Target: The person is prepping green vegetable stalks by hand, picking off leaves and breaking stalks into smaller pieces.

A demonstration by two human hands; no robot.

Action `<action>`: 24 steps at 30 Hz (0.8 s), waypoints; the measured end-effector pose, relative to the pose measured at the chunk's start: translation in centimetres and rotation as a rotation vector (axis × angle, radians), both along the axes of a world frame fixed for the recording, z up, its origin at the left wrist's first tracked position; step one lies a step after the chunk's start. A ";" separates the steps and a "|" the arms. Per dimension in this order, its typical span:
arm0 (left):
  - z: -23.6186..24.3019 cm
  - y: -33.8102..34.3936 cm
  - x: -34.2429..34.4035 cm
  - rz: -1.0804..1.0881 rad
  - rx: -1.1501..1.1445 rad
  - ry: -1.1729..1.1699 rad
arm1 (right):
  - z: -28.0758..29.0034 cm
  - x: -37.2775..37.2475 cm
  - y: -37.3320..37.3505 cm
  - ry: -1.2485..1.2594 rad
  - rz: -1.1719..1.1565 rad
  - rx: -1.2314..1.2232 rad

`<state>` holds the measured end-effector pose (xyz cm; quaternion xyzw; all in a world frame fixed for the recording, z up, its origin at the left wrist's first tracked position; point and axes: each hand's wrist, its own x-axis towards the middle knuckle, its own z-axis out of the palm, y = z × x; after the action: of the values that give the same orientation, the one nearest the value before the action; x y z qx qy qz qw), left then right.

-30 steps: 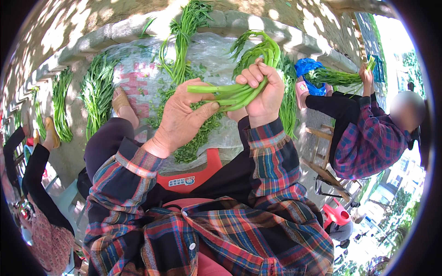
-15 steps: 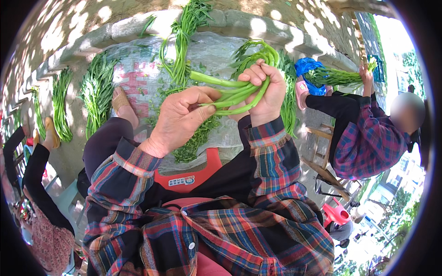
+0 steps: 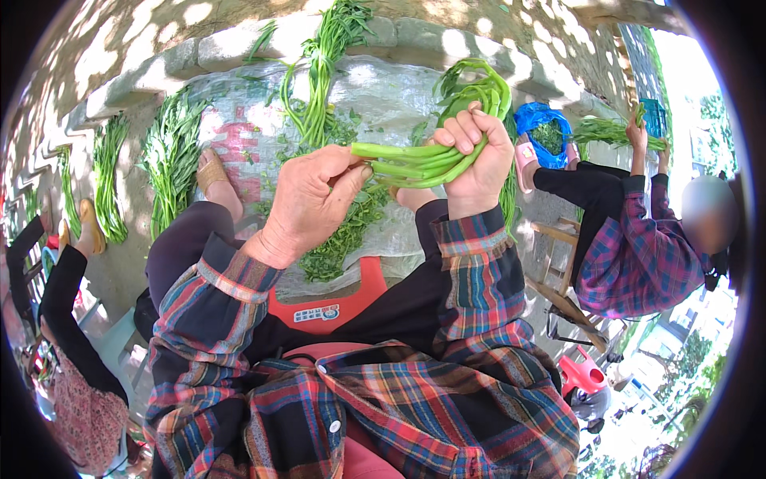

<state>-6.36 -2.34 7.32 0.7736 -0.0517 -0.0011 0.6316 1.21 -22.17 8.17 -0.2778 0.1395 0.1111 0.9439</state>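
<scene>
Outdoors, stalks (image 3: pixel 431 162) above plastic sheet (image 3: pixel 379 96)

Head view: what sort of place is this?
Outdoors, perhaps a yard or roadside shared by several people: a sun-dappled stone curb, leafy green bundles laid at ground level, and a co-worker seated nearby.

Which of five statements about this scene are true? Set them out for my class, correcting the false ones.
1. The right hand grips a bundle of green stems. True.
2. A yellow bag lies at the right. False: the plastic bag is blue.
3. The left hand is at the stems' left ends. True.
4. Someone at the right wears plain white. False: the co-worker's shirt is plaid.
5. Leafy greens lie on the plastic sheet. True.
</scene>
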 end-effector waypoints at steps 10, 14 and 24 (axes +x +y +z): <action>-0.2 0.4 0.5 0.001 0.126 -0.247 | 0.1 -0.1 0.2 0.023 0.059 -0.075; -0.2 0.3 0.2 0.025 0.173 -0.208 | 0.2 -0.2 0.4 0.044 0.065 -0.092; -0.9 0.2 -0.1 -0.071 0.024 0.140 | 0.5 -0.5 0.6 0.037 0.091 -0.078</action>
<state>-6.44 -2.10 6.41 0.7767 -0.0349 -0.0781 0.6240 0.75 -21.55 8.66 -0.3185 0.1486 0.1533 0.9236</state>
